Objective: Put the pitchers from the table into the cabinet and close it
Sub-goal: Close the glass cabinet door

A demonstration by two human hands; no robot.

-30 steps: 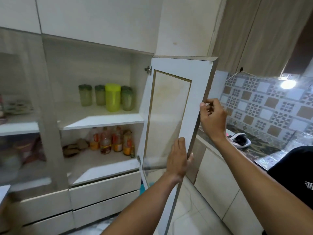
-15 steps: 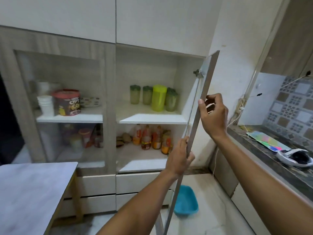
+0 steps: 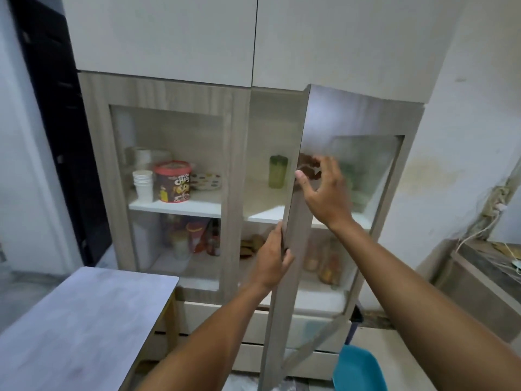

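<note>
A tall wood-grain, glass-panelled cabinet door [image 3: 293, 249] stands ajar, upright. The left hand [image 3: 272, 259] grips its edge. The right hand [image 3: 324, 193] rests spread open against the frame.

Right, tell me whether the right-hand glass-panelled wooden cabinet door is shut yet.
Not yet: the glass-panelled wooden cabinet door stands ajar, a green pitcher showing through the gap. Left hand grips its edge.

cabinet door [image 3: 293, 249] ajar | left hand [image 3: 272, 258] grips edge | right hand [image 3: 324, 190] spread

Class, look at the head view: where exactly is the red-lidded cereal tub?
The cereal tub stands on the upper shelf behind the closed left glass door, between the stacked white cups and a spotted plate.
</note>
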